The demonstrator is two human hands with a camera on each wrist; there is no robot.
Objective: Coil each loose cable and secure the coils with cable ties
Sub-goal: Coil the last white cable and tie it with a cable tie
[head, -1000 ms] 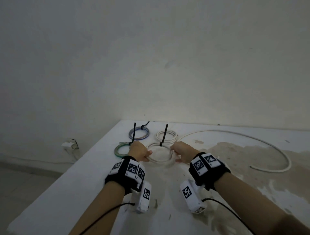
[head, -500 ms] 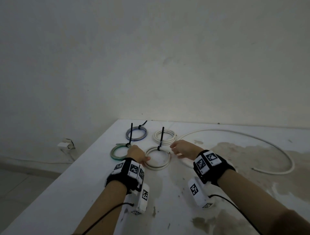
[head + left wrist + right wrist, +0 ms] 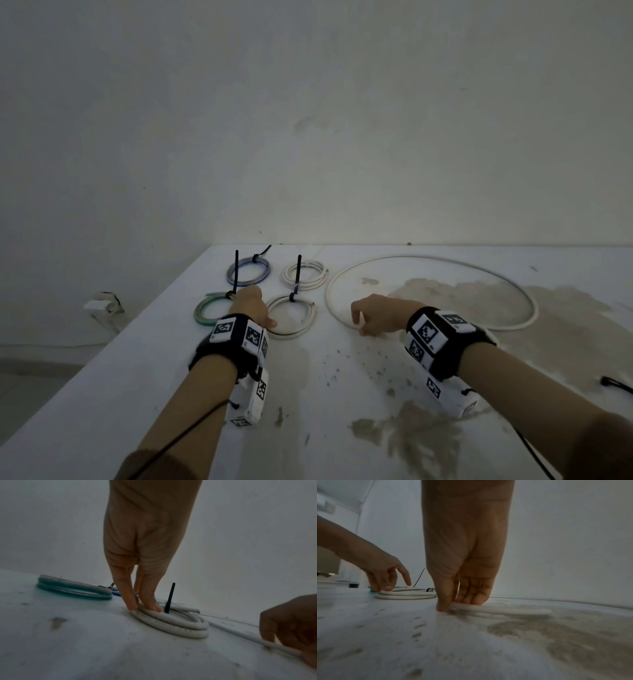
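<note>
My left hand [image 3: 253, 306] holds the left rim of the near white coil [image 3: 291, 317] between thumb and fingertip; the coil [image 3: 173, 623] lies flat on the table with a black cable tie [image 3: 169, 597] standing up from it. My right hand [image 3: 371, 317] pinches one end of the loose white cable [image 3: 507, 284], which sweeps in a wide loop across the table; in the right wrist view thumb and fingers close on the loose cable [image 3: 498, 609]. Further tied coils lie nearby: green [image 3: 207, 310], blue [image 3: 248, 272] and a far white one [image 3: 305, 272].
The white table [image 3: 102, 394] has brown stains at the right and front. A black item [image 3: 616, 385] lies at the far right edge. The table's left edge drops to the floor beside a wall socket [image 3: 102, 305]. A bare wall stands behind.
The near white coil has been laid flat on the table. My right hand left it, moved right and took hold of the loose cable's end. The left hand stayed at the coil.
</note>
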